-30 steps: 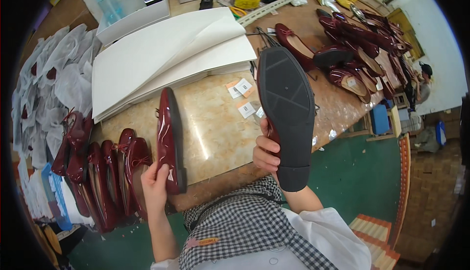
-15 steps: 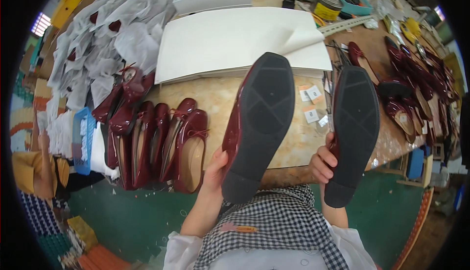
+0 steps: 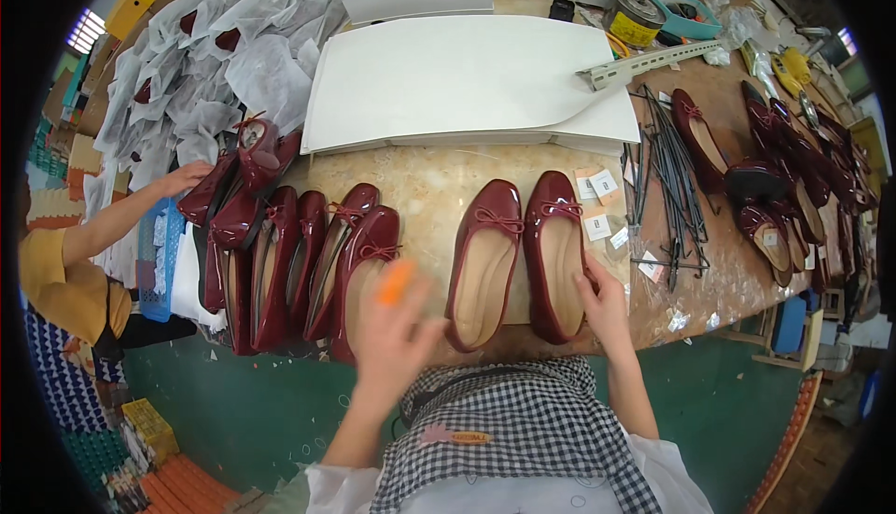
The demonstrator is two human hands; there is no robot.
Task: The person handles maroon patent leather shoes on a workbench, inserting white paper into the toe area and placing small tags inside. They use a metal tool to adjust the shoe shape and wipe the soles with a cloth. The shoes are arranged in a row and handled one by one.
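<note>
Two dark red patent ballet flats with bows stand side by side, soles down, on the worktable (image 3: pixel 429 173). At the heel of the right ballet flat (image 3: pixel 557 262), my right hand (image 3: pixel 605 304) grips the side edge with its fingers. My left hand (image 3: pixel 397 337) is in the air left of the other ballet flat (image 3: pixel 485 267). It is blurred, its thumb apart from the fingers, an orange cover on one finger, and nothing shows in it. Behind it a row of similar red flats (image 3: pixel 308 262) stands close together, partly hidden by that hand.
White paper sheets (image 3: pixel 457 76) lie behind the flats, with a slotted metal strip (image 3: pixel 653 63) across their right corner. Small labels (image 3: pixel 597 183), black rods (image 3: pixel 677 178) and more red shoes (image 3: pixel 793 141) lie to the right. At left, a co-worker's hand (image 3: pixel 187 178) touches the tissue-wrapped pile (image 3: pixel 215 66).
Both flats, held up soles showing before, now stand on the table with their insoles up. My left hand has let go and moved left. A co-worker's arm has reached in at left.
</note>
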